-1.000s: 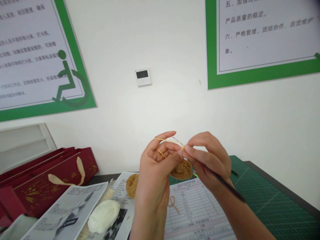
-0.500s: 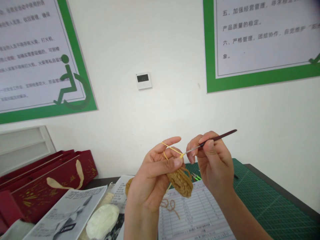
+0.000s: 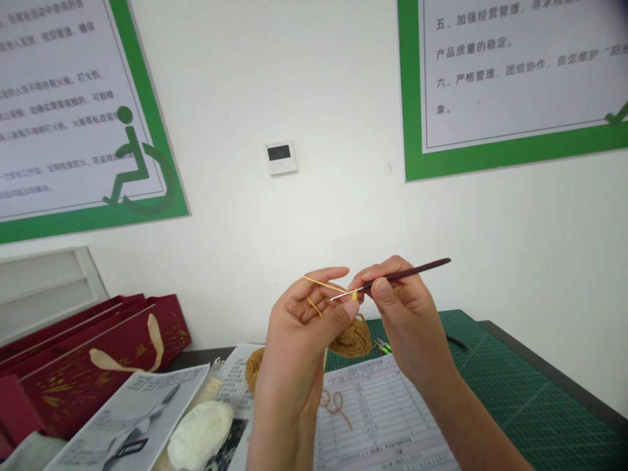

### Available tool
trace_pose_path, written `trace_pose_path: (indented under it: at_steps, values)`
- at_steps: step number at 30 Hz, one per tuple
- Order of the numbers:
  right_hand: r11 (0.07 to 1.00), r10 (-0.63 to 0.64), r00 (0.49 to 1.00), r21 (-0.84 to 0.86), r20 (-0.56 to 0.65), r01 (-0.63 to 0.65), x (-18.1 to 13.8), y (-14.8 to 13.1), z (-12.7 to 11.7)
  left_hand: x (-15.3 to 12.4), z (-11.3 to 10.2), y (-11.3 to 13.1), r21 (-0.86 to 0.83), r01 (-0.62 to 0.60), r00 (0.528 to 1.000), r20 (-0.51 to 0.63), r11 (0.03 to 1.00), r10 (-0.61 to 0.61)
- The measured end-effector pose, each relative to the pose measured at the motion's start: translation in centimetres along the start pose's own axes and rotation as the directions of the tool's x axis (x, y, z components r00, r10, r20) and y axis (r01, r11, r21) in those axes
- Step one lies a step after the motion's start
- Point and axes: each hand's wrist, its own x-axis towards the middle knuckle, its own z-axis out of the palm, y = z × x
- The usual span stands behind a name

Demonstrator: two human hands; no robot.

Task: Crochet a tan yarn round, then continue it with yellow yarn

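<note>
My right hand (image 3: 405,301) grips a crochet hook (image 3: 417,269) with a dark red handle and a thin metal shaft. The shaft passes through a yellow loop, and its tip points left past my left thumb. Between thumb and fingers, my left hand (image 3: 304,327) pinches a brown crocheted piece (image 3: 352,339) at the yellow stitches. Yellow yarn (image 3: 321,283) runs over my raised left index finger and around other fingers. A loose brown yarn tail (image 3: 336,404) lies on the paper below. Behind my left wrist, a brown yarn bundle (image 3: 254,369) is partly hidden.
A printed form (image 3: 387,418) lies on a green cutting mat (image 3: 510,392). Green-handled snips (image 3: 383,347) are behind the hands. To the left are a white yarn ball (image 3: 200,435), printed sheets (image 3: 132,418) and red gift bags (image 3: 98,353). A white wall (image 3: 343,196) stands behind.
The hook has slid left, so its tip now sticks out beyond the yellow loop. Both hands shifted slightly left, and the crocheted piece has tilted up behind my left thumb.
</note>
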Motion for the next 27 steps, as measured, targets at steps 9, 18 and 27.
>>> trace_pose_path:
  at_steps: [9, 18, 27]
  values:
    - [0.999, 0.041, 0.999, 0.004, 0.009, -0.041, 0.4, -0.2, -0.5, 0.0, 0.2, -0.1, 0.033, -0.011, 1.000, -0.010, 0.999, 0.012]
    - [0.991, 0.071, 0.997, -0.115, 0.040, -0.066, 0.6, -0.3, -1.0, 0.3, -0.1, -0.5, 0.066, -0.035, 0.999, 0.026, 0.997, 0.033]
    - [0.989, 0.079, 0.995, -0.132, 0.058, -0.071, 0.7, -0.4, -1.1, 0.3, 0.0, -0.6, 0.062, -0.040, 0.999, 0.020, 0.997, 0.039]
